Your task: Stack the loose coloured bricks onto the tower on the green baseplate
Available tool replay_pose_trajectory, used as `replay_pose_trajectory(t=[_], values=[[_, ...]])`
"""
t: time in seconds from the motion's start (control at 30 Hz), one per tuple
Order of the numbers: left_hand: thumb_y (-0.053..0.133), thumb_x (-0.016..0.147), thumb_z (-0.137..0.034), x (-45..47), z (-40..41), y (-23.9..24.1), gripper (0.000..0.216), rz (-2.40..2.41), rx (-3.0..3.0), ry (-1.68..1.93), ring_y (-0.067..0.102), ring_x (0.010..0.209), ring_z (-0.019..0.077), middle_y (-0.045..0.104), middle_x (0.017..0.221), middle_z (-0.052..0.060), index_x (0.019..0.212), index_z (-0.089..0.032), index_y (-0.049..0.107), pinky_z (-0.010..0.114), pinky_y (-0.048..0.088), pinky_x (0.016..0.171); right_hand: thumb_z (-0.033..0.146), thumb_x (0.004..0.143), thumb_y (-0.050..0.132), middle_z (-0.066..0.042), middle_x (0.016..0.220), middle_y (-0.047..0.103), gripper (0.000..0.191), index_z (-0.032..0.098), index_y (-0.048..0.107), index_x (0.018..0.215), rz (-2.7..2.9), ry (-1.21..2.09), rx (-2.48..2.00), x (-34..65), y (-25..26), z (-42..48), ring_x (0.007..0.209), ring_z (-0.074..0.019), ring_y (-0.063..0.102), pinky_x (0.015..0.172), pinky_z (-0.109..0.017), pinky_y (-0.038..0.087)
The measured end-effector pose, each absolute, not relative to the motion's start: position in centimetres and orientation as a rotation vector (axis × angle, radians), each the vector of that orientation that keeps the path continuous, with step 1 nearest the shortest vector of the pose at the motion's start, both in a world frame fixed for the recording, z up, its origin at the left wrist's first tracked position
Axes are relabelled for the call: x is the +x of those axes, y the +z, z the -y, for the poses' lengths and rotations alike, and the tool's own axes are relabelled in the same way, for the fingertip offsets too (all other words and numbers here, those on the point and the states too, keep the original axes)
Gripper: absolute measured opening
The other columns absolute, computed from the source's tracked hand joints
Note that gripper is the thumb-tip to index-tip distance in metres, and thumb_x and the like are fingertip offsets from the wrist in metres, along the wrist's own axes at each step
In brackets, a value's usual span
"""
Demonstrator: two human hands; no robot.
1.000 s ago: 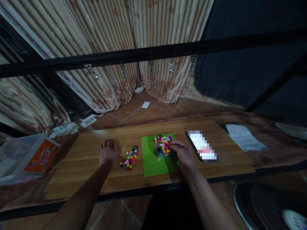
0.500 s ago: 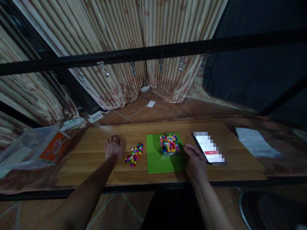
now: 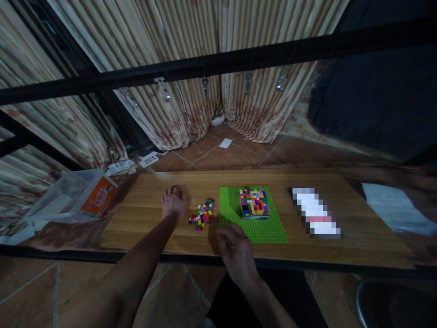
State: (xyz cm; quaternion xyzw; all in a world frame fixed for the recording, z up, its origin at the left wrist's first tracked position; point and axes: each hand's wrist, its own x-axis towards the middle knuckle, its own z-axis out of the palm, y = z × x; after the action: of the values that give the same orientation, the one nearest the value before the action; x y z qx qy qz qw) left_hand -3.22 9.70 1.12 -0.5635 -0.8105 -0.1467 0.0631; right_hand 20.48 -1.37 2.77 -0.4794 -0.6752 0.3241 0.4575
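A green baseplate [image 3: 262, 228] lies on the wooden table [image 3: 334, 255], and a square block of many-coloured small bricks [image 3: 253, 202] stands on its far half. A pile of loose coloured bricks [image 3: 202, 214] lies just left of the plate. My left hand [image 3: 174, 202] rests on the table left of that pile, fingers curled under. My right hand [image 3: 236, 250] hovers at the plate's near left corner, fingers bent and close together; nothing shows in them.
A phone with a lit screen [image 3: 317, 213] lies right of the plate. A clear plastic box with an orange label [image 3: 77, 197] sits past the table's left end. A black bar [image 3: 218, 68] crosses overhead. Striped curtains [image 3: 191, 73] hang behind, over a tiled floor.
My right hand left the brick block, drew back to the right, then swung left to the plate's near left corner. The view has shifted left. My left hand stayed put.
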Motion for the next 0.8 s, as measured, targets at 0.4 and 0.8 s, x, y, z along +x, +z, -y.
replay_pose_trajectory(t=[0.4,0.8], values=[[0.040,0.090,-0.030,-3.3,-9.7,0.9,0.040,2.446,-1.716,-0.456,0.051,0.118,0.0294,0.060,0.127,0.013,0.122,-0.015,0.059,0.043,0.038,0.102,0.020,0.090,0.059,-0.004,0.091,0.064,0.013,0.024,0.070,0.085,2.076,0.517,-1.316,15.6,2.0,-0.2,0.089,-0.0213,0.055,0.079,-0.034,0.040],[0.040,0.090,-0.030,-3.3,-9.8,0.9,0.040,2.448,-1.710,-0.460,0.051,0.118,0.0294,0.059,0.129,0.013,0.123,-0.015,0.059,0.044,0.038,0.102,0.017,0.089,0.058,-0.004,0.089,0.064,0.012,0.021,0.065,0.081,2.141,0.421,-1.338,15.7,1.4,-1.0,0.088,-0.0209,0.055,0.079,-0.033,0.039]])
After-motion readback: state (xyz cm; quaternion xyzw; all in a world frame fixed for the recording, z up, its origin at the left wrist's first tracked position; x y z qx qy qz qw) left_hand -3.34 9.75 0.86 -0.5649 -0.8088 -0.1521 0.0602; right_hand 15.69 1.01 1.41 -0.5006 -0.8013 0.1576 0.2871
